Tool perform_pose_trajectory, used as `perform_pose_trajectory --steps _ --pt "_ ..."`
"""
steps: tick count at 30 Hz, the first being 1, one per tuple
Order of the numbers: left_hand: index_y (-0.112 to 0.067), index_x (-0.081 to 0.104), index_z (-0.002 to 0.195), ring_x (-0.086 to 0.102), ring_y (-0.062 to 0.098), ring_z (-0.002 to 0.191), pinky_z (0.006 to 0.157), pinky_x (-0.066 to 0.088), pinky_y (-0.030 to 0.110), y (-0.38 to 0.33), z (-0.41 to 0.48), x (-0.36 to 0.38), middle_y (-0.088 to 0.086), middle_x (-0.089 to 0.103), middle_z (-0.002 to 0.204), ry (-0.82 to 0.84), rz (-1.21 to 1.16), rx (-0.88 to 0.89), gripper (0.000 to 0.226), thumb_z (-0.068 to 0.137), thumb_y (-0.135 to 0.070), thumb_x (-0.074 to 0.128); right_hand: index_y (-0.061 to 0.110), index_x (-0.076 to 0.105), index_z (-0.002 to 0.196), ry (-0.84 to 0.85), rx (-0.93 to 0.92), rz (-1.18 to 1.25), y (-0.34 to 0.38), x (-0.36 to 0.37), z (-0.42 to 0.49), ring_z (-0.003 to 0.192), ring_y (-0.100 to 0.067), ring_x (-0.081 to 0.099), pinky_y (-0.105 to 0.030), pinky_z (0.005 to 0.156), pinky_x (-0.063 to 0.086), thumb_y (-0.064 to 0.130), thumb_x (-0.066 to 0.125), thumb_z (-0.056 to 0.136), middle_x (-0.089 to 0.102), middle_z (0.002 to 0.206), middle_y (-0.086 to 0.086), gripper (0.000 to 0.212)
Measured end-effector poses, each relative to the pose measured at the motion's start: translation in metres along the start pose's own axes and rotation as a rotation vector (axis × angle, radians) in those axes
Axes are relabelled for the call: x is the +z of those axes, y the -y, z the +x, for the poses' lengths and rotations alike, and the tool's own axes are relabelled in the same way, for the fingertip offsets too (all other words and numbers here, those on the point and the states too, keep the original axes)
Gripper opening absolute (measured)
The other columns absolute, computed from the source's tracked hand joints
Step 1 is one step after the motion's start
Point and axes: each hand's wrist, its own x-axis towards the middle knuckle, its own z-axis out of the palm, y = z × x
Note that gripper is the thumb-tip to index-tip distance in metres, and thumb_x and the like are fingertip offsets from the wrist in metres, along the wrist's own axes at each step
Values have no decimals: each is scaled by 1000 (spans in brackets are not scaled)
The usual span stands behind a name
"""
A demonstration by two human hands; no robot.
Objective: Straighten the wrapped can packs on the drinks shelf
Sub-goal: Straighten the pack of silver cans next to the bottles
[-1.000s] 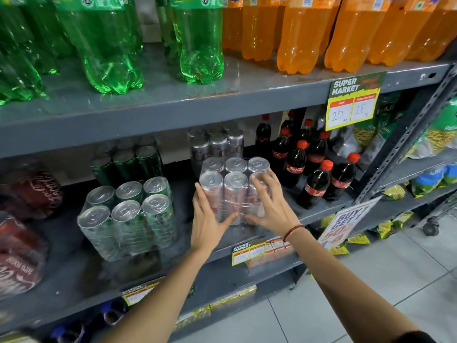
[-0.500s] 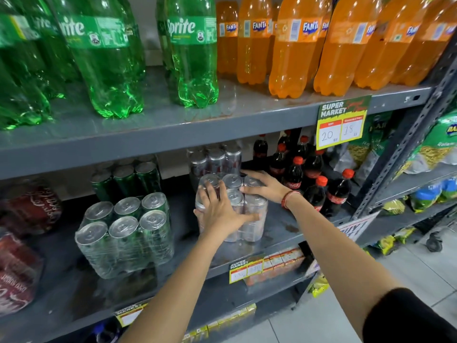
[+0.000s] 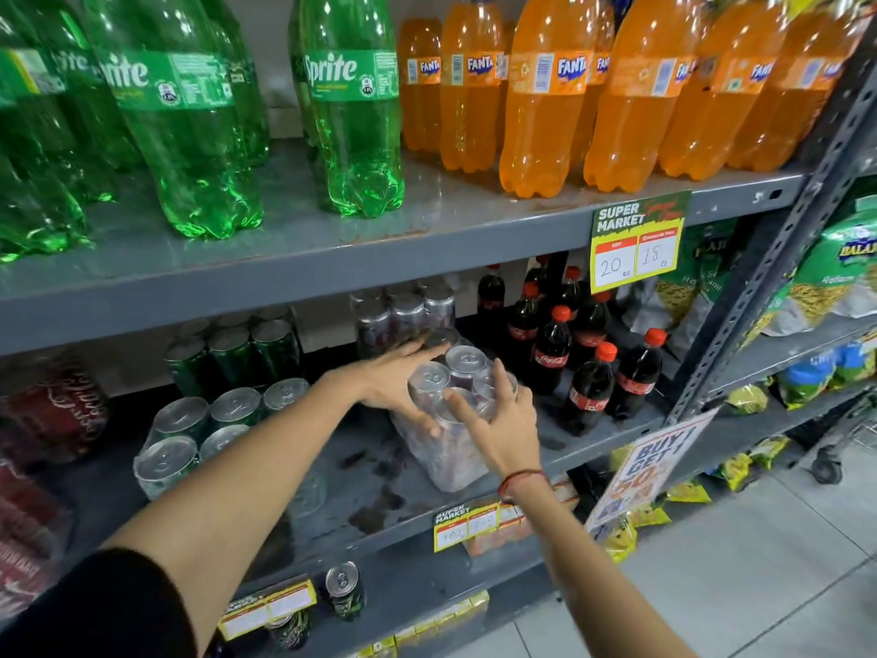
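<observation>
Pack in hand: silver wrapped can pack, mid shelf, sitting skewed w/ one corner toward you, just left of the cola bottles.
Left hand: you've got it laid flat over the back-left can tops, thumb down the wrap's side; fingers spread, pressing not clamping. Prob. so you can pivot the pack w/o lifting.
Right hand: cupped on the front-right edge, fingers splayed on the tops, contact only, no closed grasp. Opposite corner to the left = turning couple.
Why there: shelf front is where the faces should line up w/ the edge.
Count, wrapped packs: 5 in view I reckon. This one, a silver one behind, 2 green, 1 red far left, blurred.
Count, cola bottles: approx 8, back ones hidden.
Loose can: 1, shelf below.
</observation>
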Motion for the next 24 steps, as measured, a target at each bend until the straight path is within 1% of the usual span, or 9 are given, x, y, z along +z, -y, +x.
perform_pose_trajectory --steps 2,4,7,9,12,15,17,19,24 --pt "-59 -7 137 2 19 146 118 15 49 2 3 -10 -5 -2 160 37 56 60 131 32 -86 67 27 17 150 -122 95 17 12 15 -13 125 -33 32 -41 103 32 62 58 78 34 137 -13 90" --pt "-57 -4 139 3 18 146 119 12 46 3 -1 -16 -6 0 160 52 81 83 128 36 -83 68 26 12 150 -158 138 13 18 20 -20 124 -35 30 -41 104 29 65 52 80 32 138 -15 89" --pt "-47 1 145 -1 17 146 120 8 43 4 -16 -15 -3 -5 160 31 -7 28 125 47 -73 75 31 14 149 -72 132 8 14 9 -20 128 -37 30 -42 107 26 71 47 79 29 139 -15 88" --pt "-38 2 148 -3 19 146 120 6 39 -3 -31 -7 6 -8 159 -8 -189 -75 126 53 -60 81 34 19 148 -22 64 89 12 -10 -7 135 -36 30 -44 112 27 70 48 78 24 145 -13 83" --pt "-38 1 148 -1 24 146 116 12 39 -43 -53 25 11 -14 158 -207 -567 -235 125 53 -59 81 38 25 145 76 -105 68 18 -38 38 141 -29 24 -41 113 24 66 49 81 18 153 -8 74" --pt "-31 -2 149 -3 31 145 117 16 44 -101 -51 62 12 -26 155 -419 -821 -339 126 56 -60 78 41 25 144 353 -229 -128 34 -43 89 147 -24 11 -42 118 12 66 46 83 16 158 -4 70" --pt "-21 -6 149 -6 35 145 116 20 49 -128 -40 82 13 -32 152 -526 -768 -408 130 57 -64 75 39 25 145 563 -300 -285 41 -32 112 147 -21 10 -43 119 9 62 44 86 16 159 1 65" --pt "-16 -2 150 -1 36 144 114 25 51 -139 -30 93 13 -25 154 -688 -672 -461 129 57 -65 74 37 28 145 684 -339 -390 43 -19 126 146 -19 14 -41 120 8 56 42 91 18 158 3 59" --pt "-10 22 146 18 30 141 113 29 47 -136 -18 102 13 9 152 -921 -553 -470 121 52 -60 80 34 37 141 731 -396 -445 36 -4 138 146 -21 14 -42 120 4 46 47 93 26 156 1 51"
